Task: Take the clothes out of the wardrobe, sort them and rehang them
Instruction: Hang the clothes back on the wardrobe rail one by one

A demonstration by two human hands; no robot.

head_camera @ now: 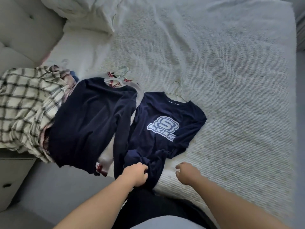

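Left hand (137, 175) grips logo shirt (163, 128) hem; right hand (186, 174) beside it, loosely curled, empty. Clothes out on bed (231, 63); sorting underway, rehanging pending.

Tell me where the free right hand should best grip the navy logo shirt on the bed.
Probably the bottom hem of the logo shirt, from the near bed edge: it lies bunched there, close to the right hand, while the left hand already grips it.

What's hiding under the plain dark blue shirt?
Under the plain navy shirt peeks a white garment with red print on a white hanger, showing again at the bottom. Its middle is covered.
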